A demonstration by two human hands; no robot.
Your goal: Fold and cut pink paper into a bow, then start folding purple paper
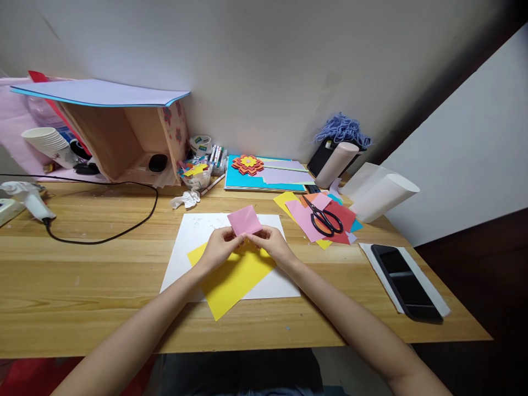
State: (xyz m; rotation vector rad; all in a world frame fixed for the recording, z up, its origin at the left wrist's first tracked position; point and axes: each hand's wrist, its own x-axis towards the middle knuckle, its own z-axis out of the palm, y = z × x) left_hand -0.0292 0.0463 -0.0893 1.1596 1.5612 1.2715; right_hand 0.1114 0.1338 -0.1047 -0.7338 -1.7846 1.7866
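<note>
A small pink square of paper [245, 220] is held up between my two hands, one corner toward me. My left hand [223, 245] pinches its near left edge with thumb and fingers. On the right edge, my right hand [271, 242] grips it the same way, the thumbs nearly meeting at the near corner. Faint crease lines show on the pink paper. Below the hands lies a yellow sheet of paper [231, 283], turned at an angle. It rests on a larger white sheet [177, 264] on the wooden table.
Black-handled scissors [325, 220] lie on coloured paper scraps [299, 217] to the right. A phone [406, 283] is at far right. A glue gun [31, 201] with a black cord is at left. Behind stand an open box [132, 137], a paper flower [247, 164] and a pink bottle [336, 165].
</note>
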